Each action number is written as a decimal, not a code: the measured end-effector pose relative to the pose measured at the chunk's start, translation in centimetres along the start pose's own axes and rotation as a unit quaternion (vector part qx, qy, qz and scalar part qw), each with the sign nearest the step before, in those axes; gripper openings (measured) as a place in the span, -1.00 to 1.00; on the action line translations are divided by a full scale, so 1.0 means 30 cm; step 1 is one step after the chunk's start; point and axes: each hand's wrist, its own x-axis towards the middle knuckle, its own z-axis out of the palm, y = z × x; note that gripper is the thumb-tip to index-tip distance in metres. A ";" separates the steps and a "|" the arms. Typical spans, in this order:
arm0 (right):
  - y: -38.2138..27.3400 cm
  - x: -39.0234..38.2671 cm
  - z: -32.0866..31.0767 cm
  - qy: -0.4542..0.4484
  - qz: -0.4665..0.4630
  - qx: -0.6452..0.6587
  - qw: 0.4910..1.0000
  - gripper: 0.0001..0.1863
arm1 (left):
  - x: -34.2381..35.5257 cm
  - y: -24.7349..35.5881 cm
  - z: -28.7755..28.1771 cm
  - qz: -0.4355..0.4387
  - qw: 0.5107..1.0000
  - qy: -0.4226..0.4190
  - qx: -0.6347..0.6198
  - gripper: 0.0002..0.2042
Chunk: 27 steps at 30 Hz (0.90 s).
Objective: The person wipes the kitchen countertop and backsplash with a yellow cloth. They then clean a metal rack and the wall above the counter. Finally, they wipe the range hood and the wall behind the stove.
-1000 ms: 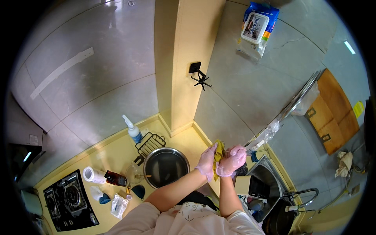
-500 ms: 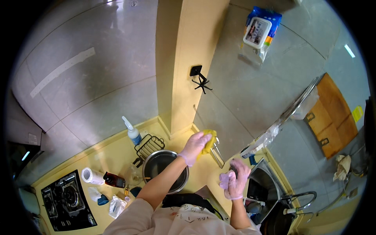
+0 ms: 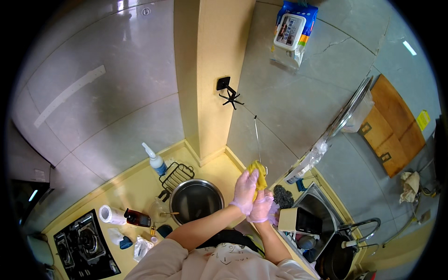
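Note:
Both my hands wear thin, translucent purple gloves and meet above the counter, right of the pot. My left hand (image 3: 244,192) is closed on a yellow cloth (image 3: 258,171). Through the cloth's upper part runs a slim metal utensil (image 3: 257,135), its long handle pointing up toward the wall; its lower end is mostly hidden. My right hand (image 3: 260,206) presses against the left one just below the cloth, fingers curled. What its fingers hold is hidden. A dark scouring pad (image 3: 283,197) lies beside it near the sink's edge.
A steel pot (image 3: 197,199) stands left of my hands, with a black wire rack (image 3: 176,175) and a spray bottle (image 3: 155,159) behind it. The sink (image 3: 317,203) and faucet (image 3: 361,233) lie right. A gas stove (image 3: 86,245) is far left; a black hook (image 3: 230,96) juts from the pillar.
My right hand has moved left to meet my left hand, and the dark pad it held now lies by the sink. The metal utensil now points upward, with more of its handle showing.

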 end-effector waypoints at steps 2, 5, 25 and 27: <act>-0.017 0.012 -0.012 -0.008 0.011 -0.005 1.000 -0.65 | -0.013 -0.022 -0.022 -0.011 1.000 -0.019 -0.013 -0.75; -0.044 0.023 -0.046 -0.048 0.014 -0.006 0.999 -0.72 | 0.004 0.002 -0.059 -0.041 0.998 -0.054 -0.001 -0.76; -0.035 0.024 -0.028 -0.045 -0.038 -0.014 0.998 -0.87 | -0.037 0.042 -0.139 -0.142 0.988 -0.068 -0.012 -0.68; -0.030 0.025 -0.027 -0.061 -0.036 -0.010 0.997 -0.86 | -0.053 0.016 -0.153 -0.148 0.987 -0.057 -0.018 -0.69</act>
